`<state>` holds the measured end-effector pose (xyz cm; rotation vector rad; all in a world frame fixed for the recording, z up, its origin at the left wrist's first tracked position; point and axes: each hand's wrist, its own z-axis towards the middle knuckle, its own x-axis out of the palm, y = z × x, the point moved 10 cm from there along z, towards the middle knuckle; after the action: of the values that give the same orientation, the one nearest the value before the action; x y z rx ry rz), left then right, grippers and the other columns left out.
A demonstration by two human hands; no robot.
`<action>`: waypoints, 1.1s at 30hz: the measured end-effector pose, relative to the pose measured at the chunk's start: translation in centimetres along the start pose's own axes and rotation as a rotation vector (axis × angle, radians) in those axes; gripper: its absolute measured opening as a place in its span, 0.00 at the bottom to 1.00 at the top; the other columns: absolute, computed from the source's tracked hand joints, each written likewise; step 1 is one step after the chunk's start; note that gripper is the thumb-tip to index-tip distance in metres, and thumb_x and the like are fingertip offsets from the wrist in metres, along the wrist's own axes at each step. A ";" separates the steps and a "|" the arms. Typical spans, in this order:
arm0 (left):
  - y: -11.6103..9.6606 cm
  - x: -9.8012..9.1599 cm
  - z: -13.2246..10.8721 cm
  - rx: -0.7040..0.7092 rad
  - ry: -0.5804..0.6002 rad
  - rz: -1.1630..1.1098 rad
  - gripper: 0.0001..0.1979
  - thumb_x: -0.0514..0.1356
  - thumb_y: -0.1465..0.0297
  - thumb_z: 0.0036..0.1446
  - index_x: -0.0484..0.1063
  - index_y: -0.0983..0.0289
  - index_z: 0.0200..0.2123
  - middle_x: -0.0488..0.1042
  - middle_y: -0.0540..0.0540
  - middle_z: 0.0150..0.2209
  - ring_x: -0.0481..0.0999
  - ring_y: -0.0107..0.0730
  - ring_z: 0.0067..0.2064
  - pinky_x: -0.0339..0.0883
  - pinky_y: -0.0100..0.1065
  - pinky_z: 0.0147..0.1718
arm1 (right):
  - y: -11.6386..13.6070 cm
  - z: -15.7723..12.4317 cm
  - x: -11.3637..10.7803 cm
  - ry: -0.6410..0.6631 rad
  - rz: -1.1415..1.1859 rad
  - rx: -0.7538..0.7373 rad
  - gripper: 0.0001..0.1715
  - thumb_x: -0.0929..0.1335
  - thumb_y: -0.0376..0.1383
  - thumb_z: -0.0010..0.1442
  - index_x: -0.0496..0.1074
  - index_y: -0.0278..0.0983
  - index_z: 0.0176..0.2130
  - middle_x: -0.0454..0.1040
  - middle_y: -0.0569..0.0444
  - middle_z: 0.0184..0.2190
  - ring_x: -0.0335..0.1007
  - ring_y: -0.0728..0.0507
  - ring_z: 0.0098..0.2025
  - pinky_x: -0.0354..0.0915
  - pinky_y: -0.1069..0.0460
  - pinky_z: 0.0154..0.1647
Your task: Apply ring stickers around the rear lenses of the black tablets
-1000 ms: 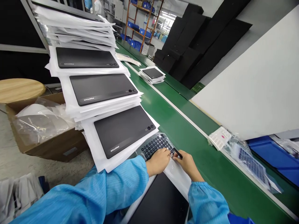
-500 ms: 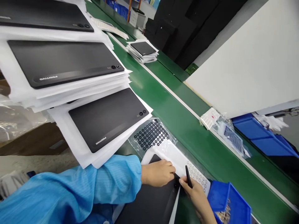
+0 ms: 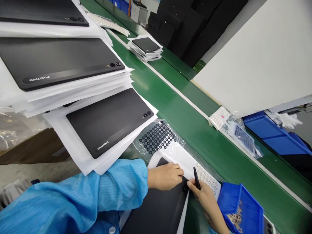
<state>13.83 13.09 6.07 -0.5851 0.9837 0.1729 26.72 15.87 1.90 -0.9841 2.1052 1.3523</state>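
The left hand [image 3: 165, 176] is laid palm down, knuckles up, its fingers stretched to the right and pressed flat together. The left forearm is covered by a light blue sleeve and is extended in from the lower left. The right hand [image 3: 207, 202] is brought up from the bottom edge, its thumb and fingertips pinched closed.

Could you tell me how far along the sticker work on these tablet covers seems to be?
Looks done: nothing shows it for certain. In hand: the left hand presses on the dark cover while the right hand holds black tweezers at its corner. Left: the ring sheet has many rings, and stacked covers wait.
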 end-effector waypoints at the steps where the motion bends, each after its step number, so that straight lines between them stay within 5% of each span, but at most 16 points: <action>1: 0.0 0.0 0.0 0.000 0.001 -0.002 0.03 0.58 0.74 0.58 0.70 0.67 0.31 0.70 0.58 0.39 0.67 0.36 0.41 0.63 0.35 0.43 | 0.2 0.0 0.0 0.000 -0.014 -0.008 0.18 0.65 0.51 0.47 0.65 0.39 0.22 0.59 0.60 0.16 0.54 0.47 0.20 0.52 0.52 0.22; 12: -0.5 0.2 -0.1 0.014 0.015 0.050 0.06 0.55 0.76 0.61 0.71 0.68 0.36 0.69 0.58 0.38 0.65 0.38 0.40 0.62 0.36 0.40 | 1.4 1.5 -0.2 0.036 -0.032 -0.099 0.13 0.68 0.45 0.37 0.63 0.40 0.15 0.63 0.59 0.14 0.57 0.46 0.21 0.54 0.50 0.26; 21: -1.9 -0.6 0.1 0.015 0.081 0.171 0.07 0.52 0.77 0.63 0.70 0.68 0.37 0.70 0.58 0.39 0.66 0.38 0.42 0.63 0.37 0.42 | -1.1 -0.8 0.1 -0.153 0.226 -0.214 0.20 0.67 0.47 0.46 0.70 0.37 0.35 0.59 0.62 0.19 0.55 0.47 0.20 0.57 0.51 0.26; 28: -1.8 0.9 2.3 -0.126 0.030 0.111 0.09 0.51 0.79 0.63 0.69 0.68 0.33 0.68 0.55 0.34 0.66 0.33 0.37 0.65 0.30 0.36 | -0.2 -0.8 -0.3 -0.109 0.273 -0.275 0.18 0.68 0.40 0.45 0.76 0.36 0.37 0.62 0.60 0.18 0.59 0.46 0.22 0.59 0.51 0.27; 33: -2.4 2.0 2.6 -0.029 0.014 0.091 0.12 0.47 0.77 0.66 0.69 0.68 0.34 0.68 0.56 0.34 0.66 0.32 0.35 0.67 0.31 0.37 | -0.3 -0.6 -0.3 -0.126 0.298 -0.284 0.14 0.68 0.35 0.44 0.76 0.37 0.34 0.64 0.60 0.19 0.62 0.45 0.23 0.61 0.51 0.28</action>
<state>17.77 12.24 6.48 -0.5686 1.0236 0.2647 27.15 15.30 2.16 -0.6825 2.0606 1.8499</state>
